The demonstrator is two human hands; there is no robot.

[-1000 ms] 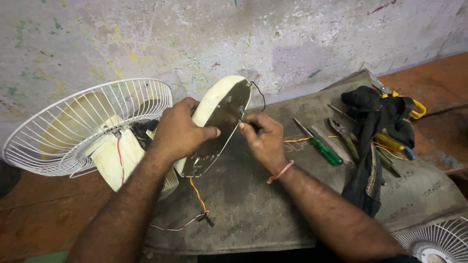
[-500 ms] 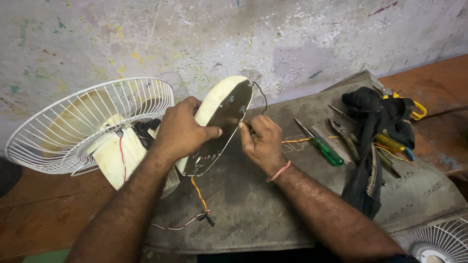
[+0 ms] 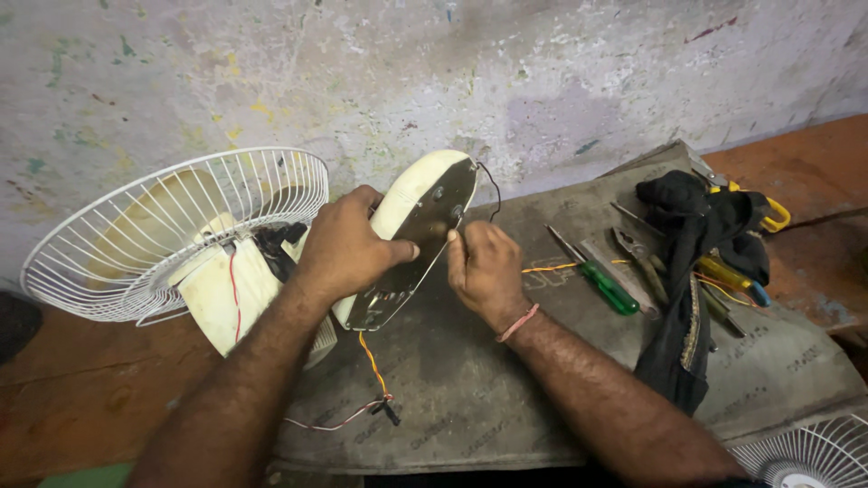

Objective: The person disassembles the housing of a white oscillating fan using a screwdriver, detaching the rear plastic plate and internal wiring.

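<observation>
Since the earlier frame our right hand [image 3: 484,267] has slid a little closer to the metal plate, and the fan guard [image 3: 181,230] sits slightly further right in view; our left hand [image 3: 348,248] grips much as before.

We hold the cream fan base [image 3: 407,239] tilted on its edge on the grey mat [image 3: 470,398], its metal underside turned toward us. Our left hand wraps over the top edge, fingers curled around it and thumb pressed on the plate. Our right hand is closed, fingertips pinched together at the plate's right rim near a screw; we cannot tell whether a small part or a wire is between them. A black wire [image 3: 491,185] loops off the top and an orange wire [image 3: 372,361] trails below.

We judge that we are working on the base plate's fastening or wiring. The next move calls for a steady left grip and a fine right pinch; the green screwdriver [image 3: 604,285] lies near, beside the pliers [image 3: 637,258] and black cloth [image 3: 687,262].
</observation>
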